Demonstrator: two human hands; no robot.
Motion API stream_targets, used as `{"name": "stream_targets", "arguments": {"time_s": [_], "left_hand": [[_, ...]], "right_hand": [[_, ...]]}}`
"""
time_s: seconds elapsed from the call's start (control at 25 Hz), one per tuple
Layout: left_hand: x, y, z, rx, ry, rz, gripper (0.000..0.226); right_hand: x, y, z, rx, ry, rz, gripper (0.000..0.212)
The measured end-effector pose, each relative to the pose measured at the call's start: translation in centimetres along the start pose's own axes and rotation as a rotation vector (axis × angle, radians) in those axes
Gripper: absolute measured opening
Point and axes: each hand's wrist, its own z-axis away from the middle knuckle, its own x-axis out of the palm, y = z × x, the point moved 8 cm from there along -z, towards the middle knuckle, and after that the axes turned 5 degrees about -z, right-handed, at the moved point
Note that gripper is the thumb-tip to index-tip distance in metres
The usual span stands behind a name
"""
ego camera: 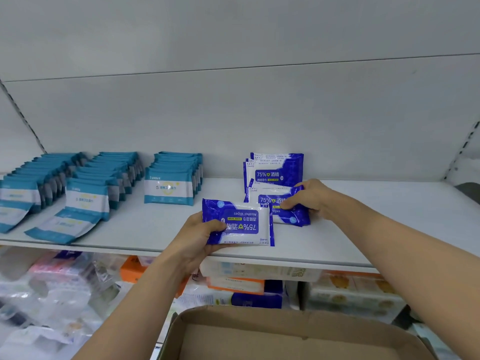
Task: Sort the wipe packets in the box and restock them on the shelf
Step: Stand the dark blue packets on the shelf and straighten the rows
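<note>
Now, nearest us sits the open brown cardboard box point(298, 336). Above it the left hand point(200, 237) pinches a soft, slick blue-and-white alcohol wipe packet point(237, 223) upside down, thumb on its face, fingers beneath, over the white shelf point(363, 229) edge. It looks light and squashy, best held by the edges. Beyond, the right hand point(310, 197) curls on a second blue packet point(279, 203), fronting the standing blue row point(275, 168).
</note>
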Motion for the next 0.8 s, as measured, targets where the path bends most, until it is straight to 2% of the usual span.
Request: {"name": "stream_targets", "arguments": {"time_s": [0.08, 0.24, 0.36, 0.44, 0.52, 0.64, 0.72, 0.8], "left_hand": [[0.1, 0.0, -0.4, 0.012, -0.008, -0.017, 0.028], [0.4, 1.4, -1.1, 0.096, 0.006, -0.152, 0.04], [0.0, 4.1, -1.6, 0.223, 0.106, 0.017, 0.038], [-0.1, 6.0, -1.9, 0.309, 0.18, 0.099, 0.028], [1.1, 8.2, -2.7, 0.428, 0.188, -0.077, 0.019], [6.8, 10.4, -4.2, 0.687, 0.047, -0.656, 0.015], [10.7, 9.7, -6.0, 0.786, -0.023, -1.079, 0.015], [12.9, 9.0, -7.3, 0.868, 0.014, -1.297, 0.018]], "right_hand": [[-0.3, -0.7, -0.3, -0.141, 0.028, -0.045, 0.046], [-1.1, -2.8, -1.3, -0.417, 0.228, 0.184, 0.04], [-1.2, -3.2, -2.6, -0.465, 0.258, 0.269, 0.039], [-1.4, -3.2, -3.1, -0.466, 0.276, 0.274, 0.04], [-1.5, -3.2, -3.4, -0.486, 0.276, 0.251, 0.041], [-1.9, -3.1, -3.7, -0.508, 0.229, 0.172, 0.042], [-2.8, -3.0, -4.1, -0.491, 0.208, 0.098, 0.043], [-3.8, -2.6, -4.3, -0.45, 0.189, -0.032, 0.039]]}}
